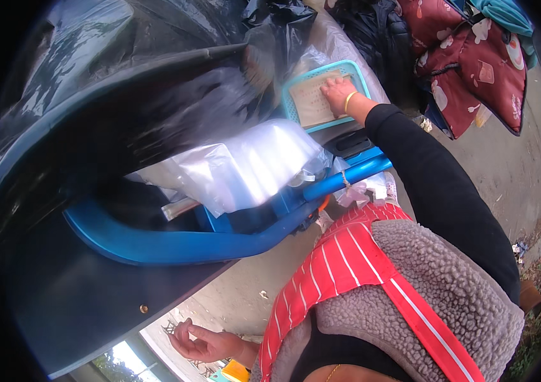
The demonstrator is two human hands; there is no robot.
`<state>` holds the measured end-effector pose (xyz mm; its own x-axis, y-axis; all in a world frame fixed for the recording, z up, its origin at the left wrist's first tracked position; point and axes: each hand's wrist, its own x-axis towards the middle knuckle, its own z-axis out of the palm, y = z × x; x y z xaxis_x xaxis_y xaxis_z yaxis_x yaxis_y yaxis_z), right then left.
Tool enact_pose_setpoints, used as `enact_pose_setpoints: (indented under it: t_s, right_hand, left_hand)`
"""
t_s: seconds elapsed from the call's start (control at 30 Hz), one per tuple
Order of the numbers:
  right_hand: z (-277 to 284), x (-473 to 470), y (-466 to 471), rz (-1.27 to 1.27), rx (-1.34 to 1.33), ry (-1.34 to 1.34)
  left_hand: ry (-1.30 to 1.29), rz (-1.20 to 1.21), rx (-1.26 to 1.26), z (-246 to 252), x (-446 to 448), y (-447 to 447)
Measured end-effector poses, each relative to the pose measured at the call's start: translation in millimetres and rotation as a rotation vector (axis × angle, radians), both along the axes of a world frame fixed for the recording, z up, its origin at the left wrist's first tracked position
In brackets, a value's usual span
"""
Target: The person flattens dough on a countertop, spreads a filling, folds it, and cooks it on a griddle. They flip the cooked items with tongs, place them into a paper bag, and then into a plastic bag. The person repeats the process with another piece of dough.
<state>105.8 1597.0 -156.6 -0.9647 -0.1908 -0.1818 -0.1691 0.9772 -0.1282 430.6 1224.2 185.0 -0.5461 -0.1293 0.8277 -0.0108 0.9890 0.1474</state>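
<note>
My right hand [340, 97], with a gold-coloured bangle at the wrist, lies on a stack of brown paper sheets or bags [309, 98] that bear printed writing. They fill a light-blue plastic basket [289, 107]. The fingers are bent against the top paper; whether they grip it I cannot make out. Low in the picture, apart from everything, my left hand [206, 341] is held in the air with loosely curled fingers and nothing in it. Clear plastic bags [261, 162] lie between the basket and a curved blue frame [189, 246].
Black plastic sheeting [84, 57] covers much of the upper left. A dark panel [84, 305] extends below the blue frame. Dark-red printed padded fabric [481, 71] hangs at upper right beside black cloth [371, 43]. A blue tube [347, 176] passes before my red striped apron [347, 258].
</note>
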Motion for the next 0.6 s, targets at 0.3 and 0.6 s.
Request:
enact_pose_setpoints:
  t_s: [0.3, 0.6]
  right_hand:
    - [5, -6, -18, 0.256, 0.322, -0.145]
    - [-48, -4, -19, 0.342, 0.266, 0.235]
  left_hand:
    - [-0.032, 0.182, 0.066, 1, 23, 34]
    - [0.064, 0.061, 0.147, -5, -7, 54]
